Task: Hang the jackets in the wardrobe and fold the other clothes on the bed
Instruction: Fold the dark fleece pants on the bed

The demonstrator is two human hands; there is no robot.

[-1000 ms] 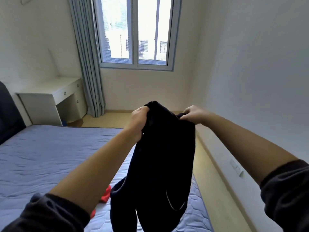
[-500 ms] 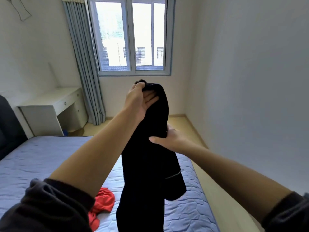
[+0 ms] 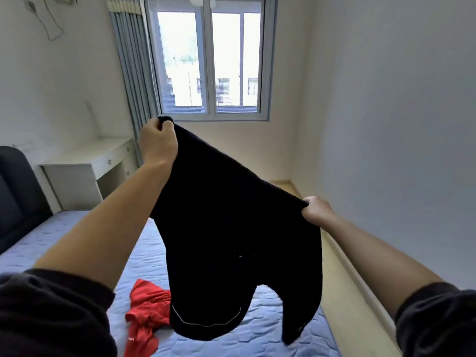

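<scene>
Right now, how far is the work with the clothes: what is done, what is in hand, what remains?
Done: no folded or hung piece shows. In hand: the left hand and right hand each grip a top corner of the black garment, spread in the air over the bed. Left: folding it, then the red garment crumpled on the bed.

No word, brand, label or number can be read anywhere in the head view. The red garment [image 3: 146,313] lying on the bed [image 3: 51,240] carries a tiny white mark near its lower edge, but it is too small and blurred to make out.
</scene>
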